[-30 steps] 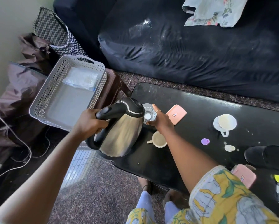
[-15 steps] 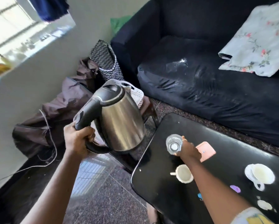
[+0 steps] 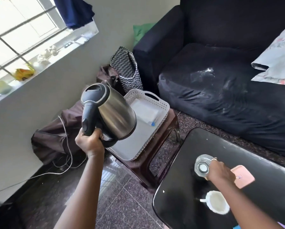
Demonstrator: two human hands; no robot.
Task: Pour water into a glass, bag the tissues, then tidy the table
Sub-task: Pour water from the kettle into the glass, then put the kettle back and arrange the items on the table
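My left hand (image 3: pixel 90 142) grips the black handle of a steel kettle (image 3: pixel 112 114), held upright in the air over the white basket (image 3: pixel 156 104), left of the table. A clear glass (image 3: pixel 202 166) stands on the black table (image 3: pixel 174 192) near its left end. My right hand (image 3: pixel 218 171) is wrapped around the glass's right side. A plastic tissue packet (image 3: pixel 146 114) lies in the basket, partly hidden behind the kettle.
The basket rests on a dark stool (image 3: pixel 164 141). A pink phone (image 3: pixel 243 176) and a white cup (image 3: pixel 216 204) lie on the table by my right arm. A dark sofa (image 3: pixel 221 90) stands behind; a white cable (image 3: pixel 67 146) and dark bags (image 3: pixel 51 139) lie by the wall.
The kettle has been lifted away from the glass, swung left and brought upright over the basket. My right hand stays on the glass. My view has turned left and up.
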